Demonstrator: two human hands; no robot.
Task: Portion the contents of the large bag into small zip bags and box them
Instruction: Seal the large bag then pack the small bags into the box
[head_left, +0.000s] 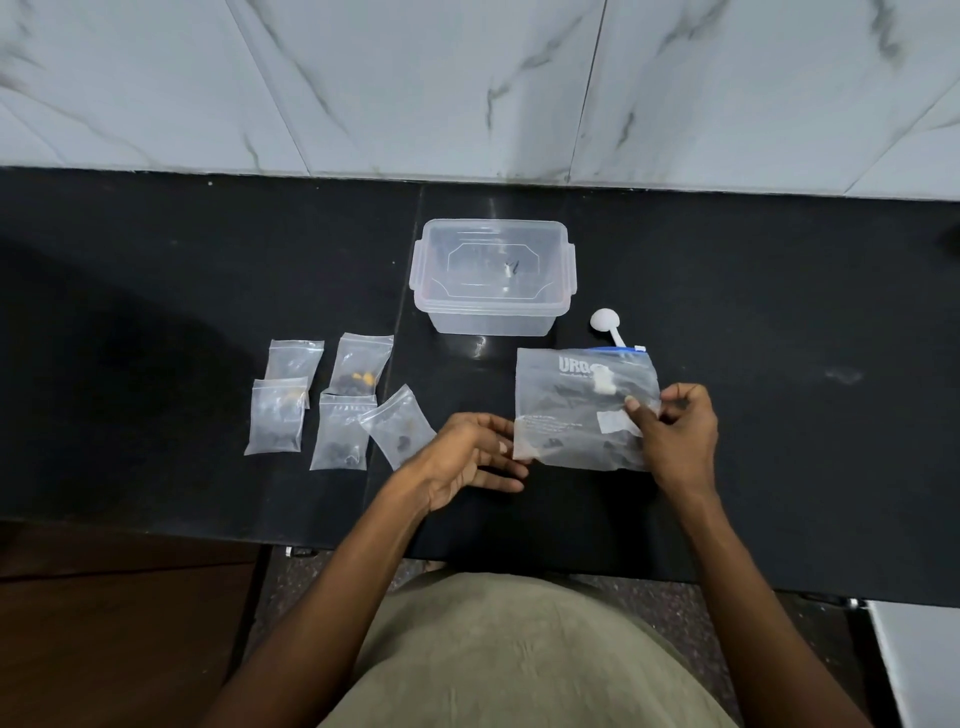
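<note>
The large clear zip bag (571, 410) with a blue slider and white print lies on the black counter (156, 312), a few dark bits inside. My right hand (675, 431) pinches its right edge, thumb on top. At the bag's lower left corner rests my left hand (467, 460), its fingers relaxed and touching the edge. Several small zip bags (332, 400) holding dark and orange pieces lie to the left. A clear plastic box (491, 275) without a lid stands behind the large bag.
A white scoop (608, 325) lies between the box and the large bag, its handle tucked under the bag's top. A marble-tiled wall (467, 88) runs along the counter's far side. The counter's front edge sits just before my body.
</note>
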